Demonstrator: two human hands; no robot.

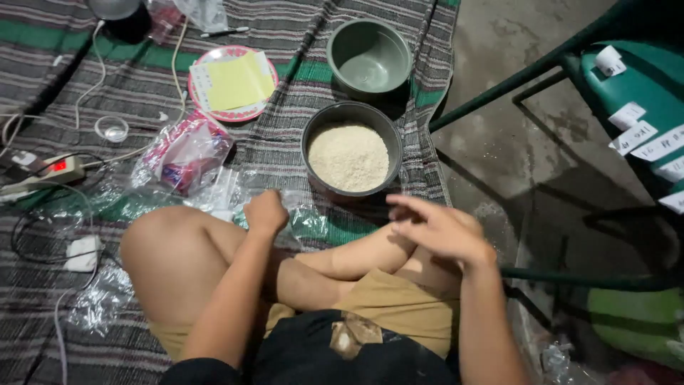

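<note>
A clear plastic bag [303, 217] is gripped in the closed left hand [265, 212] just in front of the rice-filled grey bowl [351, 151] on the striped mat [285, 142], while the right hand [438, 228] is held open and empty nearby.

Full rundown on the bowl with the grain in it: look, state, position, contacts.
The grain bowl is round, dark grey, and looks like metal or plastic. It stands upright on the striped mat, filled nearly to the rim with pale, fine grain. An empty green bowl sits just behind it. Clear plastic bags lie at its near side. The left hand and right hand are close but not touching it.
</note>
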